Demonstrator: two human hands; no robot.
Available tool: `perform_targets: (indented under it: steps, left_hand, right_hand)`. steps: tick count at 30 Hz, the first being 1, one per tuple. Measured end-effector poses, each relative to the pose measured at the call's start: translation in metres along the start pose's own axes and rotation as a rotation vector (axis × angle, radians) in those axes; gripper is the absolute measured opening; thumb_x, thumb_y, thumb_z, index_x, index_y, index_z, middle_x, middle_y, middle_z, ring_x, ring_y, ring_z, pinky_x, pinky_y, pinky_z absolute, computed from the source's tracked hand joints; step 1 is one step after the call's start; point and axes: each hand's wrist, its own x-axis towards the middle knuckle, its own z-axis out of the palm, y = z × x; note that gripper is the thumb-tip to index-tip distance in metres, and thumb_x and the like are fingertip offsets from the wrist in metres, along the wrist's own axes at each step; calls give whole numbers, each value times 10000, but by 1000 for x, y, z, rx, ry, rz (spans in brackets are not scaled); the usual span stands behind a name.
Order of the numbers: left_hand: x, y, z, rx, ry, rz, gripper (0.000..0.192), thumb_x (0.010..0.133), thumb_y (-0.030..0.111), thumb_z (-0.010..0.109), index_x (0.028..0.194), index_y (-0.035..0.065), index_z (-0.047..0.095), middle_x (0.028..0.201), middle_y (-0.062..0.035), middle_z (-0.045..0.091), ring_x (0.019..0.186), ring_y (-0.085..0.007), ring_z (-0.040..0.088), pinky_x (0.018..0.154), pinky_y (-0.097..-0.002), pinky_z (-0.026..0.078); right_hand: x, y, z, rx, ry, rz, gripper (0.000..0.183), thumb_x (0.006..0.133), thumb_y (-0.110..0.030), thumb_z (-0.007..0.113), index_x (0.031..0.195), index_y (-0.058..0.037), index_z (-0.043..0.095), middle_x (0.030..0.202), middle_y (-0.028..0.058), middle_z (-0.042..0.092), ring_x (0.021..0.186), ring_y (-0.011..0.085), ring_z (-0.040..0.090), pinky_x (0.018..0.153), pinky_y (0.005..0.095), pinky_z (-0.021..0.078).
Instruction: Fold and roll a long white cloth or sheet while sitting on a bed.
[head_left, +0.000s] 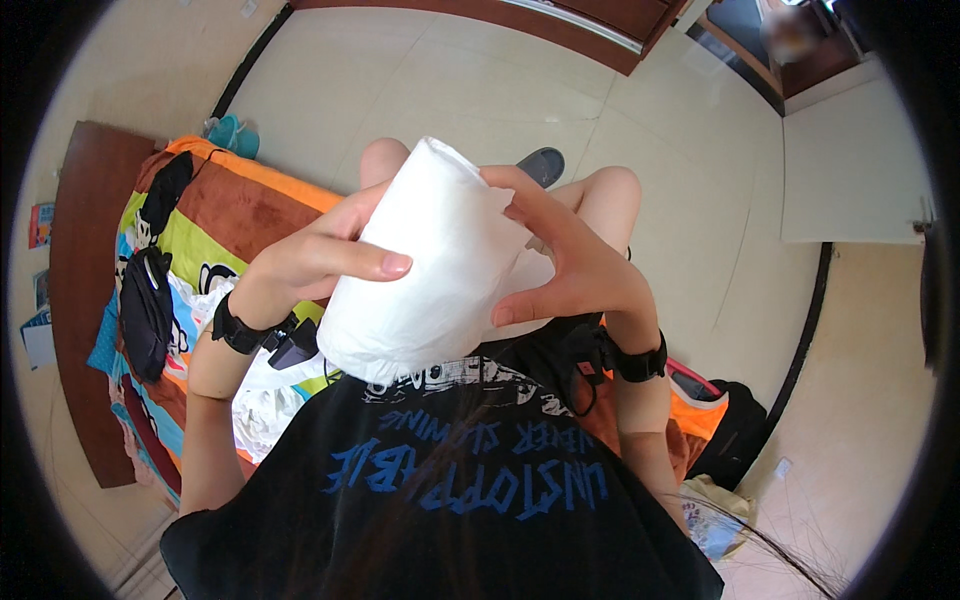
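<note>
A white roll of soft paper, like toilet tissue, (420, 262) is held tilted in front of my chest. My left hand (330, 251) grips its left side, with the thumb lying across the front and the fingers hidden behind. At the roll's right side is my right hand (577, 262), its fingertips on the upper edge by a loose, torn-looking flap and its thumb on the lower part. Some loose paper shows between that thumb and fingers. Both wrists wear black straps with small devices.
I sit on a bed with a colourful blanket (247, 202). A black bag (147, 311) and white crumpled material (266, 416) lie on it at left. A teal bucket (234, 137) stands beyond the bed, and a grey slipper (541, 165) is on the tiled floor. A white door (855, 165) is at right.
</note>
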Motion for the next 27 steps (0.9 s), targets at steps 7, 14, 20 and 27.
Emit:
perform_targets:
  steps: [7,14,20,27]
  left_hand:
    - [-13,10,0,57,2,-51,700,718,83,678,1329,-47,362,1254,-125,502,1165,-189,462,995,-310,338]
    - [-25,25,-16,739,-70,108,567,711,131,719,1210,8,479,1105,-95,590,1011,-203,558,882,-311,424]
    - [-33,32,6,1239,-33,640,275,696,193,693,920,52,623,903,-79,608,841,-282,599,769,-398,443]
    - [-49,24,20,1418,129,825,136,717,171,655,819,83,666,817,-28,626,805,-222,602,871,-424,399]
  right_hand:
    - [10,-17,10,18,-279,325,718,634,-218,823,1214,27,477,997,117,639,968,191,589,838,313,447]
    - [-11,-18,21,-277,-314,193,329,726,-134,713,1026,-38,617,816,98,641,753,262,618,642,326,465]
    - [-41,-36,48,-1133,230,-94,307,641,-92,603,948,-78,594,702,6,496,644,151,548,536,267,431]
    - [-48,-12,69,-944,207,-141,339,616,-61,636,954,-77,623,737,20,537,657,191,553,562,301,438]
